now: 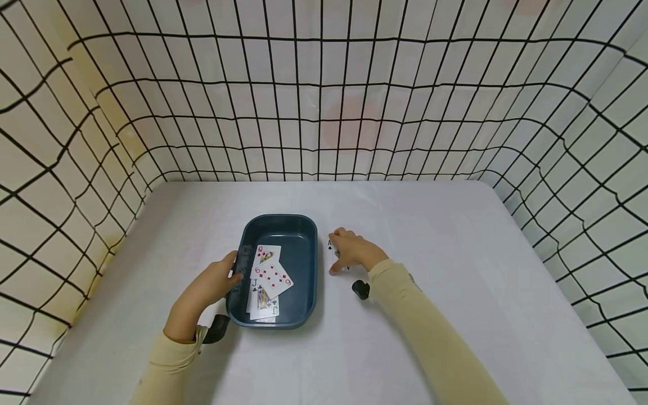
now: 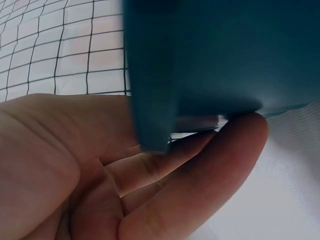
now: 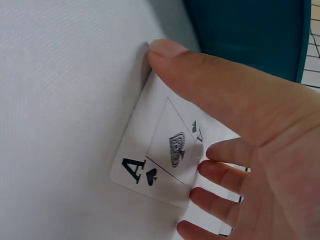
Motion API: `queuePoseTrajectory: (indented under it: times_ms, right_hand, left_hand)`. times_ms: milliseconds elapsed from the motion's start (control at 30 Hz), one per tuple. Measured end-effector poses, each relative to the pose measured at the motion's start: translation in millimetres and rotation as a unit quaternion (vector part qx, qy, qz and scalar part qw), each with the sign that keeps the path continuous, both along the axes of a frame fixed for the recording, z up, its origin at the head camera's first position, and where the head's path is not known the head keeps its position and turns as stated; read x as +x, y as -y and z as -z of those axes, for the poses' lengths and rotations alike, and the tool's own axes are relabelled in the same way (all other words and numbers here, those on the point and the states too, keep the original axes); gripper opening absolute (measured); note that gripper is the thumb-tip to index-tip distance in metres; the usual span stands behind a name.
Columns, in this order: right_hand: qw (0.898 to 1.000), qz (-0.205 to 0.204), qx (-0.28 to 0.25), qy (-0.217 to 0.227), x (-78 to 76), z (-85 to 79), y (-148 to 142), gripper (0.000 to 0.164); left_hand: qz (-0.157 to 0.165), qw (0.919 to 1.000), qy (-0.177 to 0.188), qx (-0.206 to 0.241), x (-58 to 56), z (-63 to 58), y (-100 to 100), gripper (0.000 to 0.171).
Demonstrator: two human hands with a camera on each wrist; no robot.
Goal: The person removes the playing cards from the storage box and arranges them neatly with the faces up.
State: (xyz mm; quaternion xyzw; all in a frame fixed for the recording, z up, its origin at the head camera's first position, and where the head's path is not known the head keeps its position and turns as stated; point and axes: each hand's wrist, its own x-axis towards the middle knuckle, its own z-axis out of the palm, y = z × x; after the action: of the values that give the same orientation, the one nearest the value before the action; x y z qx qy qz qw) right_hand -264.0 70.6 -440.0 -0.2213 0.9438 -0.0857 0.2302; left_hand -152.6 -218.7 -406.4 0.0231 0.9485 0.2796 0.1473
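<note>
A dark blue rectangular tray (image 1: 300,270) stands on the white table, with several playing cards in it. A queen of diamonds (image 1: 266,254), a six of diamonds (image 1: 275,281) and a jack of clubs (image 1: 262,304) overlap there, face up. My left hand (image 1: 208,286) grips the tray's left rim, thumb on one side and fingers on the other. Just right of the tray, my right hand (image 1: 358,251) reaches over an ace of spades (image 3: 160,145). Its thumb (image 3: 200,75) lies at one edge of that card, the fingertips at the opposite edge, pinching it close to the tabletop.
Black wire mesh (image 1: 324,118) backed by white sheeting rises along the table's back and both sides. Small black cameras (image 1: 361,289) sit at the wrists, close above the white tabletop (image 1: 455,270).
</note>
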Motion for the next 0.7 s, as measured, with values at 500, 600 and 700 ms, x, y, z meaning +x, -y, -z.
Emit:
queuePoseTrajectory:
  times_ms: [500, 600, 700]
  right_hand:
    - [0.994, -0.043, -0.050, -0.092, -1.0, -54.0, 25.2, 0.089]
    - [0.991, -0.065, -0.048, -0.103, 1.9, -61.6, 35.5, 0.086]
    - [0.989, -0.086, -0.052, -0.112, 4.9, -64.2, 47.7, 0.088]
  left_hand:
    - [-0.001, 0.9999, 0.005, 0.012, -1.3, 0.9, 1.3, 0.055]
    - [0.003, 0.9999, 0.000, 0.011, -0.8, 1.0, 1.6, 0.054]
    - [0.004, 0.9999, 0.001, 0.012, -0.5, 1.3, 1.6, 0.054]
